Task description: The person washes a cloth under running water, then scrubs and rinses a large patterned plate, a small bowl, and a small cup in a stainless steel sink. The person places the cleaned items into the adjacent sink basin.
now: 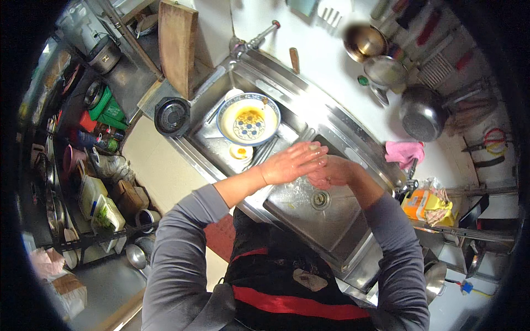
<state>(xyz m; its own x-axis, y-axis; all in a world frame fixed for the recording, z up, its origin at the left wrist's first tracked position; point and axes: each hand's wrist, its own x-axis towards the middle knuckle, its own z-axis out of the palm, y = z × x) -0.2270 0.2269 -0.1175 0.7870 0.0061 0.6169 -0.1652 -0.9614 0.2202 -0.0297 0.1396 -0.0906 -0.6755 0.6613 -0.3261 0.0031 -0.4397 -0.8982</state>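
My left hand (294,162) lies across my right hand (333,171), fingers stretched out flat. Both look wet and touch each other above the right basin (306,198) of a stainless steel double sink, near the divider. Part of my right hand is hidden under the left one, and I see no object in either. In the left basin (207,145), a large blue-rimmed white bowl (269,118) holds brownish-yellow liquid or residue. Beside it are a small white dish (240,153) with a yellow-orange remnant and several chopsticks (265,153), partly behind my left forearm.
A black plastic container (172,116) sits on the sink's left edge, with a wooden cutting board (178,45) upright behind it. Taps (248,45) stand at the back corner. A dark saucepan (423,113) hangs on the wall above a pink cloth (405,154). Crowded shelves (103,240) line the left.
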